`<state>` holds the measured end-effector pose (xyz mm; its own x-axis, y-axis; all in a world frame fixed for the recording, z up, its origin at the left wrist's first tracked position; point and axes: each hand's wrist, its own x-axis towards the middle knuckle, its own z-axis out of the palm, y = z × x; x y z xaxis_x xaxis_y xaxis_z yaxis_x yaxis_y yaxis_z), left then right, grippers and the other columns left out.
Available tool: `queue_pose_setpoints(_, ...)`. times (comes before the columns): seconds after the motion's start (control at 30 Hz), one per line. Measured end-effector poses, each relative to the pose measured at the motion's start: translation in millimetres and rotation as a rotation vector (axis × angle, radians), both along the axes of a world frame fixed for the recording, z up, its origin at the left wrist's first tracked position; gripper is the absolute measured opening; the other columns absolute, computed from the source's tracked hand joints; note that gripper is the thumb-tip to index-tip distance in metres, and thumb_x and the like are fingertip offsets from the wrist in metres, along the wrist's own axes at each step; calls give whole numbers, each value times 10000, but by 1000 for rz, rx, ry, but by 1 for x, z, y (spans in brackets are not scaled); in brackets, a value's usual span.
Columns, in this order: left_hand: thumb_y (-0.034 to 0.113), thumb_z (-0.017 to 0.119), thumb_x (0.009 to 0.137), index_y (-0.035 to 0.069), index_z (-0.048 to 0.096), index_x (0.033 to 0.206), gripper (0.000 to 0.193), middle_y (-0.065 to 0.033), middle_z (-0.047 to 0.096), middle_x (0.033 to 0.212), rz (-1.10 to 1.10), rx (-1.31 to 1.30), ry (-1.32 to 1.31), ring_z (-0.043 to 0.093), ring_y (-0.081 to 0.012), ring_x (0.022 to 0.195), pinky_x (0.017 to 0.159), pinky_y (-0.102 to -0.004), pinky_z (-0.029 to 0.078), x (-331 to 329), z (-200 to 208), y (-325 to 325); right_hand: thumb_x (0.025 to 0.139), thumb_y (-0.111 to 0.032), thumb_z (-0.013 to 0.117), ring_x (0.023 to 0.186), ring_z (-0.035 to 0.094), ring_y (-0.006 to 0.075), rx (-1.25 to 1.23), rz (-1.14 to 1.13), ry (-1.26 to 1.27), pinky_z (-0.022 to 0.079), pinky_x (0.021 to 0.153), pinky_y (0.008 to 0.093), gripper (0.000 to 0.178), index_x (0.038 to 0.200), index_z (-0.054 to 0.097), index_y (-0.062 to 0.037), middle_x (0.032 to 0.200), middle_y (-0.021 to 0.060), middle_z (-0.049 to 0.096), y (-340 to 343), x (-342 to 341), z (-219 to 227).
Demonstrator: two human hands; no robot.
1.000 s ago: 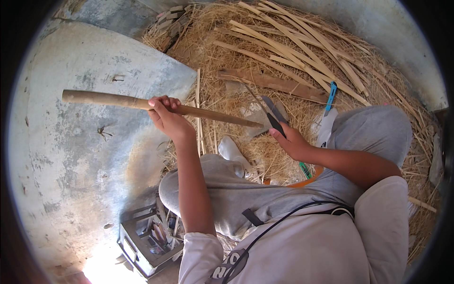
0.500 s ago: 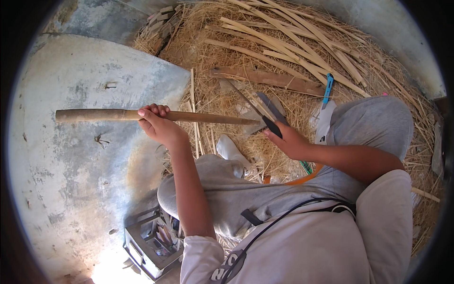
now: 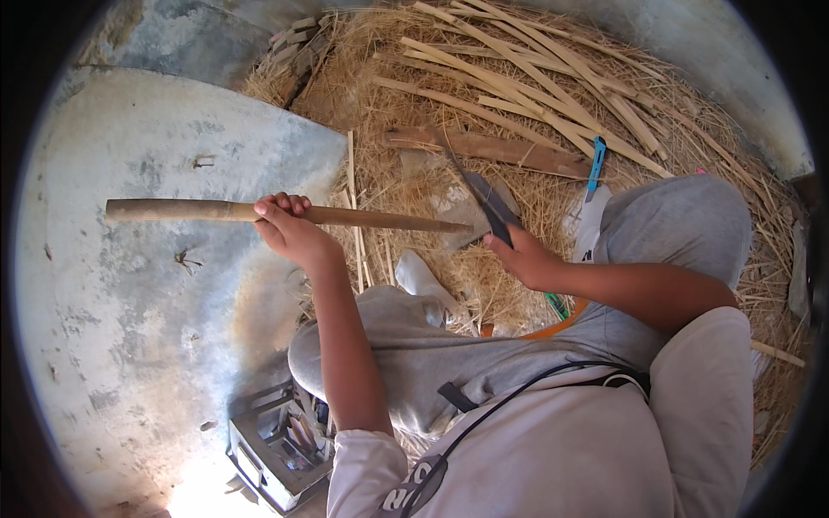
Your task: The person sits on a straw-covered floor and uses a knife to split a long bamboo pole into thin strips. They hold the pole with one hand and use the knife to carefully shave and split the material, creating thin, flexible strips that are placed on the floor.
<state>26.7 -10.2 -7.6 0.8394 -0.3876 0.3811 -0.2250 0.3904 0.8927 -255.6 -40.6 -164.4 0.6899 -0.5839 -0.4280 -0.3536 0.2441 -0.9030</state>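
Observation:
A long wooden stick, brown and narrowing toward its right end, lies nearly level across the left half of the view. My left hand is closed around it near the middle. My right hand grips a long-bladed knife by its black handle. The dark blade slants up and to the left, partly smeared by motion, just beyond the stick's tapered end. Whether blade and stick touch, I cannot tell.
Pale wooden strips lie heaped over shavings at the back. In front of them is a brown board. A blue box cutter rests by my right knee. At lower left stands an open grey box near a stained wall.
My right hand has turned the knife, so the blade points more steeply away and sits further right. The stick and my left hand have barely shifted.

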Motion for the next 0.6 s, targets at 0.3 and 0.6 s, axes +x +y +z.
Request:
queue_pose_setpoints(0.3, 346, 442, 1089, 83, 419, 927, 310, -8, 435, 814, -24, -12, 18, 401, -107, 677, 639, -283, 424, 2, 0, 5, 997, -443, 551, 540, 500, 154, 13, 59, 56, 423, 531, 341, 460, 978, 557, 17, 651, 61, 524, -4, 10, 23)
queue_pose_setpoints(0.6, 304, 438, 1092, 74, 435, 952, 270, -16, 434, 813, 6, 72, 47, 418, -113, 668, 625, -293, 427, 8, -23, 7, 1007, -429, 522, 639, 633, 248, -199, 419, 447, 479, 615, 415, 465, 945, 630, 19, 692, 118, 624, 5, -12, -21)
